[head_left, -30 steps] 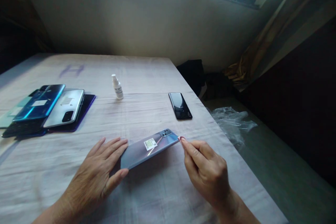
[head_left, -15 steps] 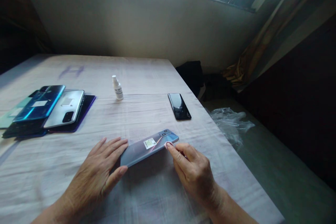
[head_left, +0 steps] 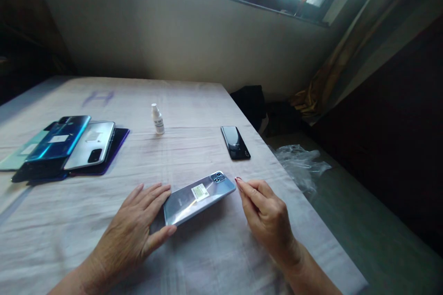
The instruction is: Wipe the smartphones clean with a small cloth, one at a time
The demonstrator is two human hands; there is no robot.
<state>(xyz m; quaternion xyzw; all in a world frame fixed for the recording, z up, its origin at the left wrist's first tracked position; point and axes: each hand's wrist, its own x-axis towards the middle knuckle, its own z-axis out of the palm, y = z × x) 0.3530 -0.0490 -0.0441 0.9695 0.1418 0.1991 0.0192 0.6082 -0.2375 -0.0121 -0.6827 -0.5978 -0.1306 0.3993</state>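
A silver-blue phone (head_left: pixel 199 197) lies back up on the pale tablecloth (head_left: pixel 194 101), camera end pointing far right, with a small white sticker on its back. My left hand (head_left: pixel 134 235) lies flat at its near end, the phone's corner caught between forefinger and thumb. My right hand (head_left: pixel 266 216) rests on the cloth just right of the phone's camera corner. Its fingertips are pinched together, and I see nothing between them.
A black phone (head_left: pixel 235 142) lies beyond, near the table's right edge. A small white bottle (head_left: pixel 158 119) stands mid-table. Several phones and back covers (head_left: pixel 69 145) are stacked at the left. Crumpled clear plastic (head_left: pixel 301 163) lies off the right edge.
My right fingertips slid from the phone's far corner along its near edge, then back to the corner. The phone turned slightly. My left hand stayed put.
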